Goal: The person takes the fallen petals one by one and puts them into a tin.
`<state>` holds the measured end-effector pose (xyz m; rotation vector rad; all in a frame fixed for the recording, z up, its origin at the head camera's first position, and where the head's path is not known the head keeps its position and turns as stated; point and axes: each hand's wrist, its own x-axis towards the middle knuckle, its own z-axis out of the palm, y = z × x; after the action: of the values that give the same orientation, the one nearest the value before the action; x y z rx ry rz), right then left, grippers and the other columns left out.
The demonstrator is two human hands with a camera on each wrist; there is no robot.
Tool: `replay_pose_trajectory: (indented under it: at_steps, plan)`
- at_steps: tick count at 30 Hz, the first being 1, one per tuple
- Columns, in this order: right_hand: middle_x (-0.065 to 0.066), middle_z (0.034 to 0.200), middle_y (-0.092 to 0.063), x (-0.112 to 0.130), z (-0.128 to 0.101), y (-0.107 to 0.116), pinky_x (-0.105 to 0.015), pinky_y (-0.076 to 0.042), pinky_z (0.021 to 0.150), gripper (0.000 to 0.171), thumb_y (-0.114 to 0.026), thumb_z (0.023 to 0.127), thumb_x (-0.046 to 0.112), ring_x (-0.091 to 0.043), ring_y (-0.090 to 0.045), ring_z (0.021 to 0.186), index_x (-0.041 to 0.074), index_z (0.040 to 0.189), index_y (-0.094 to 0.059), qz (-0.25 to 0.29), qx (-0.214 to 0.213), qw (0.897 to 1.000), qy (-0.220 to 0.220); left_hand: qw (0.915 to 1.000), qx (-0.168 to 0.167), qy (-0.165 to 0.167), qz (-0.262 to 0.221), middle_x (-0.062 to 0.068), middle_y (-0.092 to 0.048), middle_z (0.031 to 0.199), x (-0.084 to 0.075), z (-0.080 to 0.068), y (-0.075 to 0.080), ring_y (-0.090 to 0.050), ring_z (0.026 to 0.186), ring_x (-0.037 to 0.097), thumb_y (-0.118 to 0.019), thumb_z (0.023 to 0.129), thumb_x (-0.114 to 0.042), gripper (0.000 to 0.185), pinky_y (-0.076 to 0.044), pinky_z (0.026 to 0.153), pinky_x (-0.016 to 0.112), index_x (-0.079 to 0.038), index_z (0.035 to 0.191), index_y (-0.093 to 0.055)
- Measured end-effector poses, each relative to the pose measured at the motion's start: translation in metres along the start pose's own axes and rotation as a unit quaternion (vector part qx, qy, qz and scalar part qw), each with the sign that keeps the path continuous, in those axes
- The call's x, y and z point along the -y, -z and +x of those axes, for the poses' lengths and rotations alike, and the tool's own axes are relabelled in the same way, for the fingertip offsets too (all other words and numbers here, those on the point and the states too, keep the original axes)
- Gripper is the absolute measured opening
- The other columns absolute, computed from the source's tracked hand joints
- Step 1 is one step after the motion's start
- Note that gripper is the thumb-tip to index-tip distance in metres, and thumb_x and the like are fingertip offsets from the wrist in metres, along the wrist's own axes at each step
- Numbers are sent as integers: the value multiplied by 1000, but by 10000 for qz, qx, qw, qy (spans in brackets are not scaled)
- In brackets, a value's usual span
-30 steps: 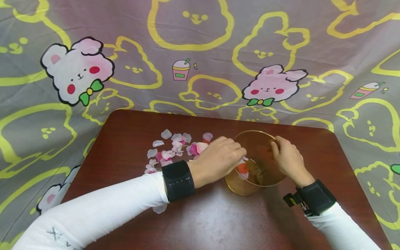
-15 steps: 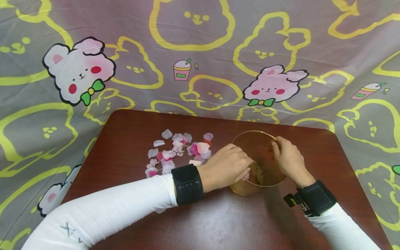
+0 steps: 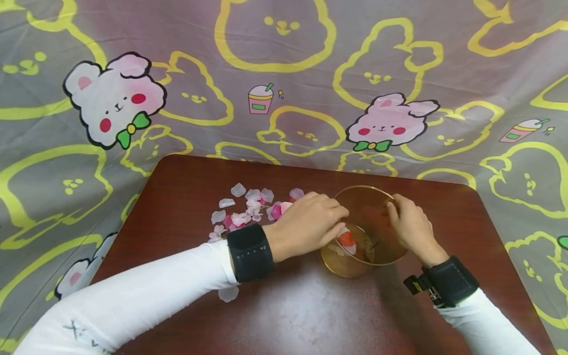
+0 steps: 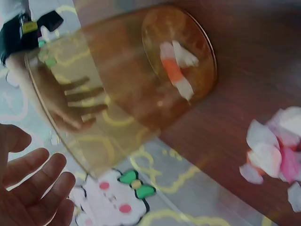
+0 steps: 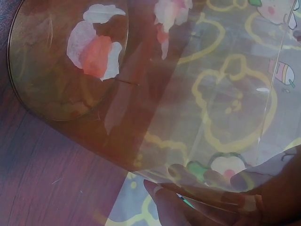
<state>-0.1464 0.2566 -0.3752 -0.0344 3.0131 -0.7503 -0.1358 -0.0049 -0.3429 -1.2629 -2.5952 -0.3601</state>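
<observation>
Centre right of the head view, the right hand [image 3: 410, 224] grips the far rim of the amber transparent round glass bowl [image 3: 374, 254]. The left hand [image 3: 310, 222], fingers relaxed and empty, hovers at its left edge above orange-and-white petals [image 3: 346, 240] inside. Loose pink and white petals [image 3: 248, 209] lie left; bare dark red wooden tabletop [image 3: 310, 315] fills the lower frame.

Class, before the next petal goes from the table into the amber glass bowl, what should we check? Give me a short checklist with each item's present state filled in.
1. Bowl steadied: ok; the right hand grips its far rim.
2. Bowl resting on the table: ok, its base sits on the wood.
3. Left hand free for another petal: ok; in the left wrist view its fingers are spread and hold nothing.
4. Earlier petals inside the bowl: ok; an orange petal and white ones lie on the bottom.
5. Petals left to pick: ok; a loose pile lies left of the bowl.
6. Stray petal near the left sleeve: not ok, it lies apart from the pile.
</observation>
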Motion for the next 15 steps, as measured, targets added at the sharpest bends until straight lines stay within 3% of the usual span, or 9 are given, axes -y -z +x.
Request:
replay_pose_trajectory:
  at_steps: [8,15]
  plan:
    - [-10,82,-71,-2,-1,-1,-32,-38,53,29,-40,109,22,-19,-61,65,5,108,-63,-9,-7,10000,-37,9986,-339,411,46,0,-75,105,27,-17,9,-68,99,19,-61,100,-26,20,-51,87,35,-13,109,-73]
    - [-11,83,-71,-2,0,0,-32,-38,52,28,-41,109,23,-20,-61,65,6,106,-63,5,4,10000,-32,9927,-449,1108,-184,4,-76,105,65,-47,19,-69,99,22,-67,96,-23,19,-53,87,38,-10,108,-74]
